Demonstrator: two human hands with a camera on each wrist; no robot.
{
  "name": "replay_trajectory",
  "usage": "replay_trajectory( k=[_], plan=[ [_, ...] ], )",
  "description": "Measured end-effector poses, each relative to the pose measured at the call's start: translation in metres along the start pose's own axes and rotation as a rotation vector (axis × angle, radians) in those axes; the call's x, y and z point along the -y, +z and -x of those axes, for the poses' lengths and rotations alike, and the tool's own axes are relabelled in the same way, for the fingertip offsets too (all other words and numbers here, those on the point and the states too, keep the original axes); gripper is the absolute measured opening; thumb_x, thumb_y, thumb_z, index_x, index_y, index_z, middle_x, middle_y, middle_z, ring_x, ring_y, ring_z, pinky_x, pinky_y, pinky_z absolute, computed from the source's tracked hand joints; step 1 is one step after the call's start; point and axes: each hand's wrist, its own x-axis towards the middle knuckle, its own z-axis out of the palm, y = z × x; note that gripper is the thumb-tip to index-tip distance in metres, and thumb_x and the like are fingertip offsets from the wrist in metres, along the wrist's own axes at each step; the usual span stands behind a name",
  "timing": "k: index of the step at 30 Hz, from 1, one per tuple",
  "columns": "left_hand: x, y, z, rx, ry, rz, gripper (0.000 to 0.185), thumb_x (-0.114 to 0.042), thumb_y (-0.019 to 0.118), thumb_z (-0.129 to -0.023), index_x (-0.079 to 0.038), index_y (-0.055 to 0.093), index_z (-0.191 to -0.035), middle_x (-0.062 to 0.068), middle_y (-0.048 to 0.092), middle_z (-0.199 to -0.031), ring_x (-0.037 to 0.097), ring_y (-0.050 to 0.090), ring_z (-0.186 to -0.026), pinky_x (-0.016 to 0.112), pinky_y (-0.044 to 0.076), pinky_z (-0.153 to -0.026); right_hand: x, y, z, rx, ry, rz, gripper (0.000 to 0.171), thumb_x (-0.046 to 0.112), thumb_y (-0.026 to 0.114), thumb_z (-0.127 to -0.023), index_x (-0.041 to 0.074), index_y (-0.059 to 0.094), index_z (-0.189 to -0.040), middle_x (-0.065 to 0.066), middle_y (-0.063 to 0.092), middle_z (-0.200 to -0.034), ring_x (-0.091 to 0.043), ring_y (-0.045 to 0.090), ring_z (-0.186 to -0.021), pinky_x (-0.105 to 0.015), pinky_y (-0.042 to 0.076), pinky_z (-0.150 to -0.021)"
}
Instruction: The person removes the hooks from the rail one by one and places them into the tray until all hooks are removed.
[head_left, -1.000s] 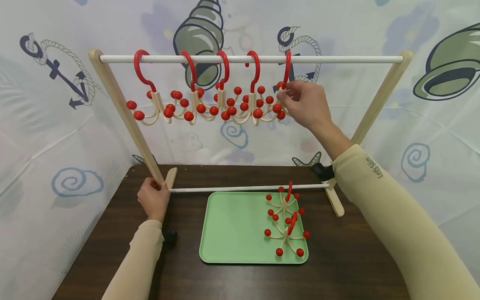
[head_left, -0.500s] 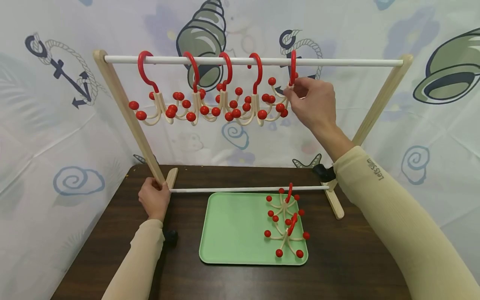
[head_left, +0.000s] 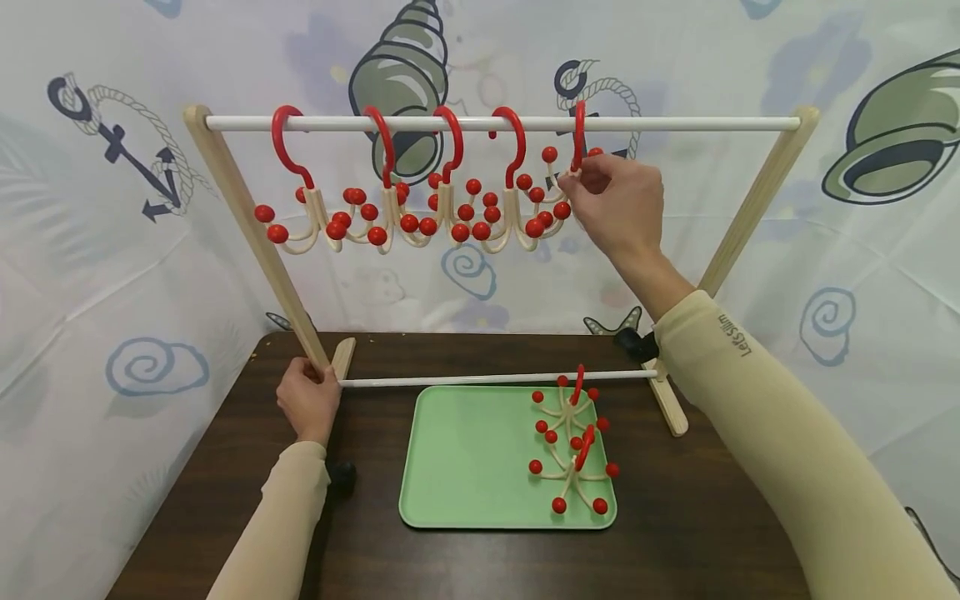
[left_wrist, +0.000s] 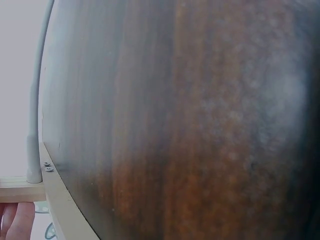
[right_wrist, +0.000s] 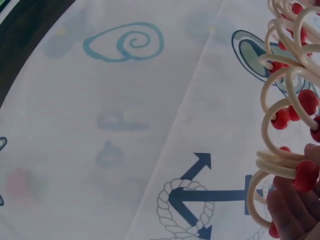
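The right hand (head_left: pixel 617 200) pinches the fifth hook (head_left: pixel 578 137) on the rail (head_left: pixel 690 123), with bare rail to its right. The left hand (head_left: pixel 307 402) grips the rack leg (head_left: pixel 251 233). The hook's arms now sit higher than before.

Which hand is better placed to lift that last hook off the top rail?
Probably the right hand: it already pinches the last hook just below the top rail. The left hand is low, gripping the rack's leg near the table, which likely steadies the rack.

green tray (head_left: pixel 465 467) | dark table (head_left: pixel 225 500) | nautical-print backdrop (head_left: pixel 825 250)
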Motion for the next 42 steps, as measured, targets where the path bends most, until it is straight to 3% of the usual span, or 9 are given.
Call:
replay_trajectory(
  k=[11,23,31,42],
  plan=[
    [0.001,0.000,-0.001,0.000,-0.001,0.007,0.017,-0.010,0.068,-0.087,0.001,0.066,-0.099,0.020,0.066,-0.087,0.038,0.061,-0.080,0.055,0.044,-0.082,-0.013,-0.011,-0.003,-0.168,0.070,-0.056,0.037,0.041,0.067,-0.090,0.011,0.076,-0.110,-0.002,0.074,-0.101,-0.011,0.069,-0.089,-0.021,0.049,-0.080],
    [0.002,0.001,-0.001,0.007,-0.006,0.002,0.018,-0.011,0.069,-0.087,0.002,0.066,-0.101,0.020,0.066,-0.089,0.038,0.060,-0.081,0.054,0.044,-0.082,-0.038,-0.021,0.016,-0.178,0.150,-0.066,0.040,0.043,0.064,-0.090,0.009,0.076,-0.108,-0.003,0.074,-0.099,-0.014,0.068,-0.086,-0.020,0.047,-0.076],
    [0.002,0.003,-0.003,-0.002,0.000,0.000,0.017,-0.011,0.068,-0.087,0.002,0.066,-0.099,0.020,0.066,-0.086,0.038,0.060,-0.079,0.053,0.044,-0.081,-0.049,-0.016,0.047,-0.059,0.236,-0.106,0.043,0.041,0.066,-0.090,0.006,0.073,-0.112,-0.009,0.073,-0.100,-0.017,0.066,-0.087,-0.026,0.050,-0.074],
    [0.001,0.001,-0.003,0.006,-0.006,0.000,0.018,-0.010,0.068,-0.087,0.001,0.066,-0.100,0.020,0.066,-0.087,0.038,0.061,-0.081,0.053,0.044,-0.083,-0.054,0.025,0.104,0.253,0.151,-0.075,0.024,0.025,0.071,-0.086,0.004,0.074,-0.097,-0.009,0.073,-0.086,-0.022,0.067,-0.074,-0.037,0.050,-0.066]
  ],
)
